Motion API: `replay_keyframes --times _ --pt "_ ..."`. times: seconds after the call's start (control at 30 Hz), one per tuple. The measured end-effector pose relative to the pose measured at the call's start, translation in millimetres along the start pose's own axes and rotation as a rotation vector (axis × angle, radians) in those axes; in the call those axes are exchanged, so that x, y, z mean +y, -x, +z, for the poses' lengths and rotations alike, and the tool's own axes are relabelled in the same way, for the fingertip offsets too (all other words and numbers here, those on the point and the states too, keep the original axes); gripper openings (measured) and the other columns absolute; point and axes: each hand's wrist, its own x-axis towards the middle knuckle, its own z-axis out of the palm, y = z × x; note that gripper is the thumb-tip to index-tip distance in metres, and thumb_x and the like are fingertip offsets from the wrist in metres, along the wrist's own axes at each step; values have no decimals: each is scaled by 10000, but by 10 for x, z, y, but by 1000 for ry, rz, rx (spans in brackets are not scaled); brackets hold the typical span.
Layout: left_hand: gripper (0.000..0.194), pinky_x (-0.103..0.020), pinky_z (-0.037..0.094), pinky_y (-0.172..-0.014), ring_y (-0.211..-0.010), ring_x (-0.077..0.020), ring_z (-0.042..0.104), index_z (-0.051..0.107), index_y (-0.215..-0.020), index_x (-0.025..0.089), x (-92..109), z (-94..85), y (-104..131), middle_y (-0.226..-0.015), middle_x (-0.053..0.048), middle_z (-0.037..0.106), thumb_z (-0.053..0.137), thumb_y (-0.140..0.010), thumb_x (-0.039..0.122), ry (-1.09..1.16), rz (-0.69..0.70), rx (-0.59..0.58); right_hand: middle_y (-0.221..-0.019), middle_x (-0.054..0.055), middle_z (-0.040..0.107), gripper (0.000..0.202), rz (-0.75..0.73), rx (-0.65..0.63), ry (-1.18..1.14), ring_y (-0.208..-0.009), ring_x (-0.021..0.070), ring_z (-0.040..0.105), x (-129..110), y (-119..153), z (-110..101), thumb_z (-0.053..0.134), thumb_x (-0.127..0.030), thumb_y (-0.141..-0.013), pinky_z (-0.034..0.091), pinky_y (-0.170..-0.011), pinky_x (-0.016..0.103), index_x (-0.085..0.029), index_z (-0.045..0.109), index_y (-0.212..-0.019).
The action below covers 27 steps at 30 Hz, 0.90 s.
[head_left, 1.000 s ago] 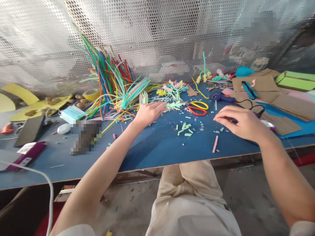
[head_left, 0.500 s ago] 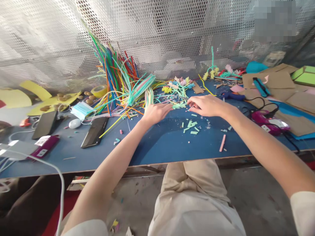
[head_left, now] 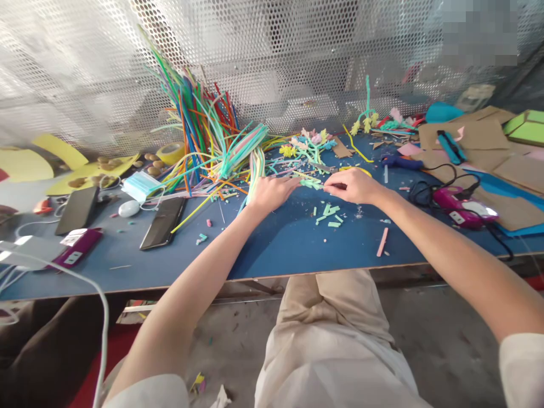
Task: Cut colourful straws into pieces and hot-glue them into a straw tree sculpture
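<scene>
A pale green fuzzy pipe-cleaner piece point(head_left: 312, 184) with short side tufts is stretched between my two hands, low over the table. My left hand point(head_left: 272, 191) pinches its left end, fingers pressed together. At its right end, the thumb and fingertips of my right hand point(head_left: 355, 186) are closed on it. Scissors point(head_left: 359, 169) with yellow handles lie just behind my right hand, blades pointing left. Short cut green bits point(head_left: 329, 213) are scattered in front of the hands. Behind the piece stands a cluster of pastel pipe-cleaner flowers point(head_left: 312, 144).
A large bundle of coloured pipe cleaners point(head_left: 195, 124) leans on the perforated metal screen point(head_left: 306, 68). Left are a black phone point(head_left: 164, 224), a face mask point(head_left: 140, 186) and a tape roll point(head_left: 170, 152). Right are a blue glue gun point(head_left: 399, 162), a purple power strip point(head_left: 463, 207) and cardboard point(head_left: 471, 136).
My right hand has moved slightly down, its fingertips now on the green piece's right end. The scissors' yellow handles now show behind it. My left hand stays nearly in place.
</scene>
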Motion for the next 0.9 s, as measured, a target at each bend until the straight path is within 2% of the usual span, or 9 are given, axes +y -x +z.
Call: replay_keyframes --times 0.1,0.23,0.47,0.53,0.63,0.73,0.8,0.9 --pt "386 -342 504 -723 -933 -255 783 705 -1375 377 -43 42 5 -1137 -81 818 441 -1105 459 46 -5 24 -958 53 807 339 -12 14 -29 -769 188 689 -1 -9 20 530 -409 -1019 484 -746 332 -217 807 -982" --pt "411 -346 525 -759 -1059 -264 776 694 -1408 381 -49 65 10 -1225 -72 800 439 -1105 492 75 -30 68 -924 51 808 334 54 31 -70 -755 190 683 87 -18 -27 559 -420 -1004 475 -724 327 -208 815 -973" --pt "397 -325 504 -714 -900 -250 784 742 -1337 352 128 2 -3 -1050 -76 829 436 -1106 453 31 -36 45 -931 29 829 335 178 -113 -45 -745 205 700 253 21 -202 577 -463 -975 479 -707 314 -260 842 -1003" --pt "400 -322 496 -699 -871 -249 782 735 -1346 346 174 14 -5 -1037 -82 829 430 -1104 439 29 -49 41 -911 23 828 327 270 -86 17 -729 214 699 295 47 -275 578 -465 -969 480 -703 320 -278 845 -998" --pt "405 -322 492 -691 -838 -249 778 712 -1374 362 202 68 -6 -1041 -79 830 422 -1103 443 37 -83 36 -919 58 820 337 504 24 220 -809 271 723 448 116 -396 583 -480 -957 506 -755 365 -270 839 -1019" --pt "393 -326 490 -680 -800 -256 773 719 -1353 363 180 131 -8 -993 -78 832 442 -1092 463 47 -122 38 -1183 130 790 353 668 66 412 -1092 335 714 733 233 -520 571 -387 -953 526 -923 441 -230 813 -1156" --pt "380 -321 487 -665 -774 -252 769 732 -1326 359 152 155 -10 -951 -72 832 454 -1087 458 54 -133 57 -1343 209 715 415 766 -3 532 -1222 366 661 958 329 -591 612 -319 -914 500 -1001 477 -150 775 -1256" --pt "355 -308 486 -649 -775 -239 768 742 -1309 361 119 142 -16 -956 -54 836 481 -1080 436 68 -130 117 -1272 332 697 423 902 -161 573 -1190 413 645 1244 463 -646 702 -285 -833 480 -951 498 -27 785 -1157"
